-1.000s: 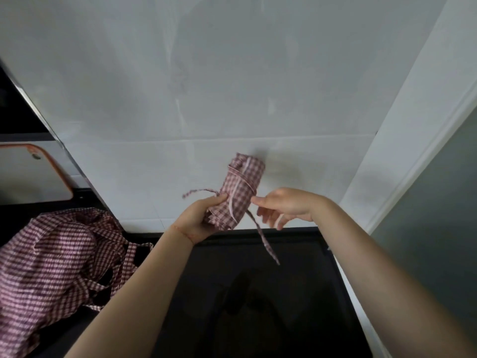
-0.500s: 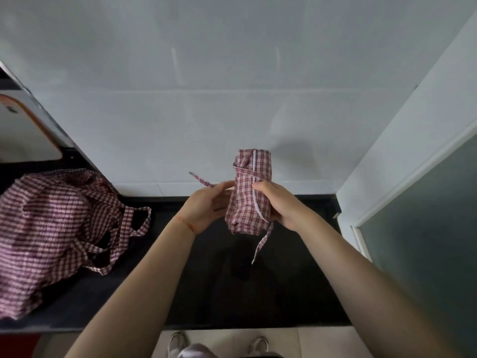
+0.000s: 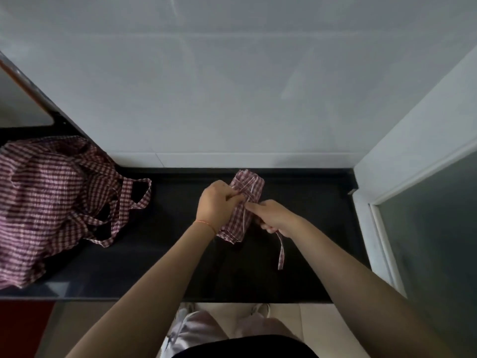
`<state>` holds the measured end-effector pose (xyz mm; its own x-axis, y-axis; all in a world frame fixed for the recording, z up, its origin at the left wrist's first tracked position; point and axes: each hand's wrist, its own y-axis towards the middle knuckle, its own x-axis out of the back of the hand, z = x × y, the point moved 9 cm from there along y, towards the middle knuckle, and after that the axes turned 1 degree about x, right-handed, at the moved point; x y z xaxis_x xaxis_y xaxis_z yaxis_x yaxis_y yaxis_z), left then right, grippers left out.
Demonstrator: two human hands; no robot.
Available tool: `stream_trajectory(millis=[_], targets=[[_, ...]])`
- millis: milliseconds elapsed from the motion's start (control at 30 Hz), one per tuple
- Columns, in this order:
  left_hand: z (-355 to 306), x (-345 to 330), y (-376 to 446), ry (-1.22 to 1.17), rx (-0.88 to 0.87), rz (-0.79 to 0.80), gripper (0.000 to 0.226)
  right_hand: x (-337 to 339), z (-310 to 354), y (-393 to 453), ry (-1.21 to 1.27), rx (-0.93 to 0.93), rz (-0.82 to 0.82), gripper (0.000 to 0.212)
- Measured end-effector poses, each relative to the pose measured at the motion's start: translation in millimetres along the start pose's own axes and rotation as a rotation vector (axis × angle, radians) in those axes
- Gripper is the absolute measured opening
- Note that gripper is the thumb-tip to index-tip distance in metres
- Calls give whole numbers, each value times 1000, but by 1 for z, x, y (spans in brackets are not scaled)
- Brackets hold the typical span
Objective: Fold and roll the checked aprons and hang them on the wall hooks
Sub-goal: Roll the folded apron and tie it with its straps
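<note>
A rolled red-and-white checked apron [image 3: 246, 192] is held over the black counter [image 3: 180, 254], with its ties wrapped around the roll. My left hand [image 3: 215, 204] grips the roll's left side, fingers curled onto a tie. My right hand [image 3: 275, 218] pinches the tie at the roll's middle; the loose tie end [image 3: 281, 253] hangs down from my fist. A second checked apron [image 3: 49, 202] lies crumpled in a heap at the counter's left end, straps trailing. No wall hooks are in view.
A white tiled wall [image 3: 232, 99] rises behind the counter. A white frame with a dark glass panel [image 3: 438, 228] closes off the right side. A white board with an orange rim [image 3: 23, 104] stands at far left. My feet show below the counter's front edge.
The view has tilted down and the roll has come down from in front of the wall to just above the counter. My right hand has taken hold of the tie.
</note>
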<state>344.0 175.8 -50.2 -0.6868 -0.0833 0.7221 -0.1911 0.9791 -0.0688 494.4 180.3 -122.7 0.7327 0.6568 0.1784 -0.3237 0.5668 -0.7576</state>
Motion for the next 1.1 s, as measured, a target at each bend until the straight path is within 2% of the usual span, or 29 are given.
stream_trajectory(millis=[133,300,533,700,767,867,967,1100], targets=[[34,-49,-16,-19,-11,132,10,-12,-31,25,-153,-53,-27,38],[50,-75,-29,-113,51,179,17,-19,-40,33,-248,-31,-16,43],[52,-84,-21,-71,156,172,22,-7,-27,36,-468,-27,-78,19],[47,-85,-18,-13,166,206,23,-7,-17,20,-769,-166,29,15],[44,-84,-18,-22,177,220,23,-9,-4,16,-822,-102,31,6],[44,-87,-21,7,191,304,20,-18,19,13,-740,91,-4,23],[46,-89,-25,34,207,354,6,-24,32,8,-689,233,-25,33],[47,-90,-27,-50,244,368,20,-25,38,2,-646,351,-60,36]])
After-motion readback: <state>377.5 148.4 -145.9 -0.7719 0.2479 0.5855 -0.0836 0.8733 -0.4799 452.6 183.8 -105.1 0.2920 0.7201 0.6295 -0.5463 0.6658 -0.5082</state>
